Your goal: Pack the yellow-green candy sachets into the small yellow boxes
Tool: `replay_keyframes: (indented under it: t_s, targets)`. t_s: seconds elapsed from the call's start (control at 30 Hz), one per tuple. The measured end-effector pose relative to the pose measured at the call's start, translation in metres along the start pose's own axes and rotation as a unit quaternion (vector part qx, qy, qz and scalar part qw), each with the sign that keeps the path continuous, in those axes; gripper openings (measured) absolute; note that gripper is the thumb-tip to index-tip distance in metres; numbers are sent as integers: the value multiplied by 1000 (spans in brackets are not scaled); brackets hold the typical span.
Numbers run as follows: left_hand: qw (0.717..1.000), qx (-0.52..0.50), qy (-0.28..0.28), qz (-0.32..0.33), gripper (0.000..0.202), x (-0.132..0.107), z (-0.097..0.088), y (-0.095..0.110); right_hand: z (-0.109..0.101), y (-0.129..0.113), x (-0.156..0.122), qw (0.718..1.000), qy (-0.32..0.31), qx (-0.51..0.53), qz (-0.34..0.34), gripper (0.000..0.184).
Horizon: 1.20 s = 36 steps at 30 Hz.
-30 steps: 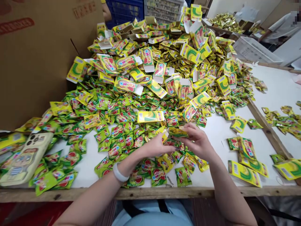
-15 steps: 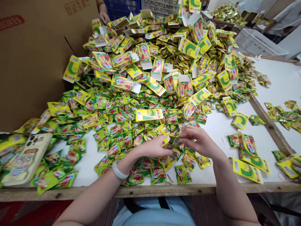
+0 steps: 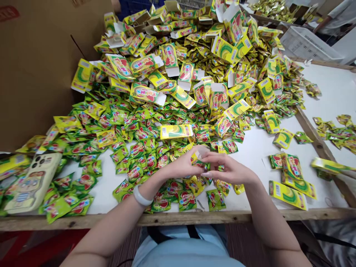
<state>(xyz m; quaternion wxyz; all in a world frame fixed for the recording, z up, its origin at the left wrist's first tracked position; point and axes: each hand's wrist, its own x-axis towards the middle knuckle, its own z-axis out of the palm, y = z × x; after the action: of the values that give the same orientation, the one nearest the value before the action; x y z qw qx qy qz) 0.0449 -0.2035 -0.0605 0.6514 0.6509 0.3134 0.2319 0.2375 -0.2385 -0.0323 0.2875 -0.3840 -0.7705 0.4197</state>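
My left hand and my right hand meet over the near middle of the white table. Together they hold a small yellow carton with its white flap up; green candy packets show at its mouth. The left hand grips the carton from the left, the right hand's fingers are at its open end. A white bangle sits on my left wrist. Loose green and red candy packets lie all around and under the hands. A closed yellow carton lies just beyond them.
A tall heap of open yellow cartons fills the back. Brown cardboard stands at left. A phone lies near left. Flat cartons lie at right beside a wooden rail. A white crate and another person's arm are far right.
My hands have drawn slightly nearer and closer together around the carton, whose white flap now stands up. A yellow carton has come in from the right, above the wooden rail.
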Motion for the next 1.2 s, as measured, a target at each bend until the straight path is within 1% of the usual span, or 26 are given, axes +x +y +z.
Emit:
replay_keyframes:
  t_s: [0.07,0.1,0.13,0.17,0.2,0.23,0.27,0.3,0.33,0.37,0.4,0.47,0.5,0.53,0.57,0.6,0.67,0.73,0.8,0.83,0.93,1.03,1.07,1.1,1.13,1.2]
  targets:
    - [999,18,29,10,76,2,-1,-1,-5,2,-2,998,38,-53,-15,21]
    - [998,36,50,20,80,3,-3,-1,-12,4,-5,993,78,-93,-13,21]
    - [995,64,75,31,79,4,-4,-1,-21,7,-11,979,148,-143,7,22]
    - [989,104,100,40,71,4,-5,-1,-33,10,-17,952,226,-202,47,23]
    - [980,154,118,43,58,4,-6,0,-45,12,-25,910,300,-267,103,22]
    - [970,209,120,37,42,3,-6,1,-57,14,-32,854,361,-332,171,22]
    - [959,264,102,21,29,1,-5,2,-66,16,-39,792,402,-393,237,25]
    - [945,319,67,-1,24,-2,-3,3,-72,16,-44,738,420,-441,291,33]
    - [927,374,23,-24,27,-5,1,3,-73,16,-47,709,410,-473,324,40]
    - [903,428,-18,-46,32,-9,5,3,-70,15,-47,713,373,-489,336,43]
    - [876,476,-49,-63,38,-12,10,3,-63,14,-45,745,305,-491,332,42]
    - [831,544,-82,-87,49,-18,16,1,-42,10,-33,820,117,-469,307,34]
    - [822,555,-89,-92,50,-19,18,1,-31,8,-26,838,29,-456,299,31]
    - [823,553,-91,-95,48,-19,17,0,-22,7,-19,842,-37,-449,296,30]
    - [832,539,-87,-98,44,-18,15,0,-15,7,-13,838,-77,-451,297,29]
    - [845,519,-75,-103,39,-16,11,1,-11,7,-9,833,-93,-457,296,29]
    - [877,466,-32,-113,33,-10,0,2,-11,11,-5,834,-88,-469,277,27]
    - [906,407,23,-111,31,-5,-11,5,-18,17,-6,848,-64,-468,239,23]
    - [925,360,67,-99,28,-2,-20,8,-28,26,-11,867,-31,-459,194,11]
    - [930,346,80,-98,27,-1,-22,9,-33,31,-14,874,-16,-451,179,6]
    - [933,326,105,-109,26,-1,-25,11,-47,40,-23,890,44,-426,159,19]
    - [943,296,122,-90,25,-2,-25,11,-58,40,-29,912,171,-362,91,20]
    - [945,292,125,-78,24,-2,-24,11,-60,37,-30,922,212,-318,58,18]
    - [946,293,123,-66,25,-2,-24,12,-59,34,-30,935,236,-264,26,15]
    - [945,300,119,-57,26,-2,-23,13,-57,29,-29,950,236,-206,2,14]
    - [941,320,102,-49,28,-2,-21,15,-48,21,-24,978,175,-112,-24,13]
